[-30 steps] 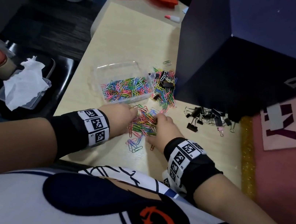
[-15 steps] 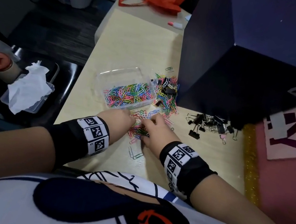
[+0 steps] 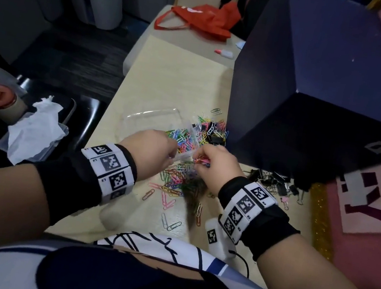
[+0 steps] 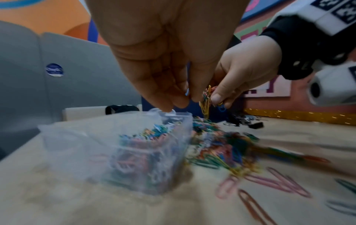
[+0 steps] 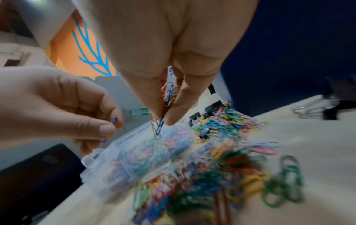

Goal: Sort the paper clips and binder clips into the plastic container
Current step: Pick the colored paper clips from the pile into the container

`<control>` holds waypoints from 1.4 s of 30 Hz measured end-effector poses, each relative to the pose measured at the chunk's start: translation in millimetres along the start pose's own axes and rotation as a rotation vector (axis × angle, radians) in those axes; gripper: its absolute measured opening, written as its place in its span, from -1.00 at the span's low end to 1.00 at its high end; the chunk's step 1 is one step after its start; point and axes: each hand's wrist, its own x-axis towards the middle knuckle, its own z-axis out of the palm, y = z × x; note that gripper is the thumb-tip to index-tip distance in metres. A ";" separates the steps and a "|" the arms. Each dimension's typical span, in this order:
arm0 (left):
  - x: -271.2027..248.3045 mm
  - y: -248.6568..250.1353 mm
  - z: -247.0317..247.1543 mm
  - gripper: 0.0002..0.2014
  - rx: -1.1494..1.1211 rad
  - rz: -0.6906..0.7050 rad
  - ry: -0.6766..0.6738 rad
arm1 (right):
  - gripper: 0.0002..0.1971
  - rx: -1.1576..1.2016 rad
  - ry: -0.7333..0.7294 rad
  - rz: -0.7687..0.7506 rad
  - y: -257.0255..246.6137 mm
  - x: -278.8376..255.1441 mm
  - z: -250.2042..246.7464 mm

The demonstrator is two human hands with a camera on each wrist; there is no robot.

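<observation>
**A:** Head view: both hands raised above a pale wooden desk (image 3: 170, 72). The right hand (image 3: 216, 165) pinches a bunch of coloured paper clips (image 3: 201, 162) at the near right corner of the clear plastic container (image 3: 154, 116), which already holds many clips. The left hand (image 3: 151, 148), fingers curled, hovers over the container's near edge.

**B:** And the rest of the desk?

**A:** A loose heap of paper clips (image 3: 179, 179) lies just in front of the container, a second mixed heap (image 3: 211, 129) to its right, and black binder clips (image 3: 275, 184) sit farther right beside a dark blue box (image 3: 316, 89). A red bag (image 3: 203, 20) rests at the far end.

**B:** Left wrist view?

**A:** Left fingertips (image 4: 165, 103) bunched together just above the blurred container (image 4: 134, 152); what they hold is unclear here. The right hand (image 4: 240, 73) grips its clip bundle (image 4: 206, 100) beside them.

**B:** Right wrist view?

**A:** Right thumb and fingers (image 5: 173, 112) clamp a hanging cluster of clips (image 5: 163, 109) directly over the container's rim (image 5: 115, 146). The left hand (image 5: 63, 106) pinches one purple clip (image 5: 114, 120) between thumb and forefinger.
</observation>
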 end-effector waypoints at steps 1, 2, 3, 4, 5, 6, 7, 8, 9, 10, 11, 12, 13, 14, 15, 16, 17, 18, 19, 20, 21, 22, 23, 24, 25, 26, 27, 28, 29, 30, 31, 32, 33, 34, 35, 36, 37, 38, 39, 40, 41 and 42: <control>1.9 -3.9 -4.0 -0.84 -0.005 -0.024 0.018 | -0.84 0.023 0.018 -0.011 -4.9 3.8 -2.8; 3.5 -7.6 -7.6 -0.84 0.004 -0.049 0.026 | -0.82 0.040 0.030 -0.027 -10.8 7.4 -4.7; 5.3 -11.4 -10.6 -0.83 0.019 -0.074 0.025 | -0.77 0.056 0.034 -0.048 -17.0 10.7 -5.5; 6.7 -15.5 -12.4 -0.80 0.031 -0.102 0.023 | -0.71 0.067 0.033 -0.069 -22.9 13.6 -5.0; 7.6 -19.4 -13.3 -0.75 0.035 -0.134 0.013 | -0.64 0.076 0.030 -0.085 -27.7 16.0 -4.1; 8.2 -23.0 -13.9 -0.70 0.032 -0.160 0.002 | -0.60 0.083 0.033 -0.089 -30.7 17.6 -3.3; 8.2 -25.6 -14.3 -0.67 0.028 -0.178 -0.007 | -0.59 0.082 0.049 -0.078 -31.2 19.2 -3.4; 7.8 -27.3 -13.9 -0.69 0.029 -0.187 -0.014 | -0.63 0.067 0.072 -0.050 -29.6 19.9 -4.2; 6.5 -27.3 -13.8 -0.73 0.037 -0.184 -0.019 | -0.68 0.038 0.094 -0.010 -26.1 20.5 -5.5; 4.7 -25.9 -12.4 -0.78 0.048 -0.175 -0.033 | -0.75 -0.008 0.097 0.032 -21.1 20.0 -6.4; 2.4 -23.4 -10.3 -0.81 0.055 -0.158 -0.055 | -0.81 -0.070 0.071 0.072 -15.0 19.3 -6.2; 0.3 -19.6 -7.4 -0.82 0.059 -0.134 -0.087 | -0.83 -0.133 0.017 0.106 -9.3 17.5 -4.6; -2.0 -15.1 -4.0 -0.83 0.065 -0.105 -0.125 | -0.82 -0.184 -0.049 0.125 -3.7 14.8 -0.3; -3.7 -10.9 -0.3 -0.83 0.079 -0.075 -0.157 | -0.76 -0.214 -0.109 0.118 1.3 10.7 5.8; -4.4 -7.3 3.0 -0.83 0.105 -0.044 -0.177 | -0.66 -0.235 -0.158 0.082 5.8 6.5 13.4; -4.8 -4.3 6.1 -0.83 0.144 -0.019 -0.186 | -0.54 -0.262 -0.199 0.027 8.9 1.5 21.4; -5.4 -1.6 8.9 -0.83 0.191 -0.003 -0.185 | -0.43 -0.297 -0.232 -0.028 10.6 -3.4 29.2; -5.9 0.4 11.3 -0.84 0.233 0.005 -0.175 | -0.37 -0.332 -0.249 -0.072 11.4 -8.1 36.0; -6.6 2.6 12.4 -0.85 0.263 0.008 -0.164 | -0.37 -0.361 -0.249 -0.098 12.0 -11.5 41.1; -6.9 4.5 13.4 -0.84 0.285 0.008 -0.160 | -0.40 -0.379 -0.244 -0.112 12.7 -13.9 43.8; -7.5 5.9 14.0 -0.83 0.302 0.005 -0.161 | -0.45 -0.383 -0.243 -0.116 14.1 -15.2 44.4; -7.8 6.6 14.6 -0.82 0.317 0.002 -0.167 | -0.49 -0.374 -0.247 -0.110 15.2 -16.5 43.3; -8.6 7.4 14.0 -0.82 0.329 0.001 -0.167 | -0.53 -0.352 -0.246 -0.095 16.5 -17.9 40.7; -9.1 7.9 13.1 -0.81 0.337 0.002 -0.161 | -0.56 -0.320 -0.229 -0.072 18.3 -19.5 37.0; -10.0 7.8 12.8 -0.82 0.340 0.002 -0.153 | -0.58 -0.288 -0.188 -0.039 21.1 -20.2 33.2; -11.1 7.7 13.8 -0.82 0.340 0.004 -0.150 | -0.60 -0.268 -0.132 0.004 24.4 -20.5 29.0; -12.3 8.5 16.7 -0.81 0.339 0.017 -0.154 | -0.62 -0.260 -0.076 0.060 28.5 -20.5 25.6; -13.3 10.1 20.8 -0.78 0.340 0.042 -0.169 | -0.62 -0.249 -0.034 0.132 32.6 -20.1 22.5; -14.9 12.6 26.5 -0.72 0.337 0.075 -0.195 | -0.62 -0.232 -0.022 0.213 36.9 -19.7 21.3; -16.8 15.5 33.7 -0.63 0.331 0.109 -0.222 | -0.60 -0.222 -0.039 0.286 39.9 -20.4 21.5; -18.2 17.7 40.6 -0.49 0.321 0.136 -0.242 | -0.58 -0.231 -0.069 0.331 41.9 -21.6 23.2; -19.0 19.3 47.1 -0.34 0.317 0.150 -0.257 | -0.57 -0.249 -0.098 0.343 43.1 -23.6 25.9; -18.8 20.4 51.6 -0.25 0.317 0.156 -0.265 | -0.56 -0.259 -0.115 0.323 43.5 -26.2 28.8; -18.4 21.2 55.3 -0.24 0.316 0.161 -0.263 | -0.53 -0.253 -0.128 0.281 42.3 -29.9 31.9; -17.7 21.4 58.3 -0.27 0.319 0.163 -0.247 | -0.49 -0.239 -0.140 0.238 40.7 -33.4 34.8; -16.8 21.0 60.6 -0.30 0.326 0.159 -0.230 | -0.43 -0.223 -0.156 0.215 38.5 -36.4 36.7; -16.3 20.6 62.0 -0.32 0.330 0.152 -0.220 | -0.35 -0.208 -0.174 0.230 36.5 -38.9 38.4; -16.0 20.3 61.9 -0.36 0.322 0.142 -0.220 | -0.26 -0.199 -0.188 0.273 34.3 -41.1 39.4; -16.2 20.3 60.9 -0.41 0.307 0.127 -0.221 | -0.17 -0.197 -0.197 0.319 32.5 -42.6 41.0; -16.5 20.5 59.5 -0.46 0.296 0.109 -0.224 | -0.10 -0.201 -0.201 0.344 30.8 -44.1 43.0; -16.8 20.6 58.3 -0.50 0.291 0.093 -0.226 | -0.05 -0.203 -0.204 0.344 29.3 -45.2 45.4; -16.3 20.5 57.3 -0.53 0.291 0.082 -0.224 | -0.01 -0.201 -0.205 0.318 27.7 -45.4 47.9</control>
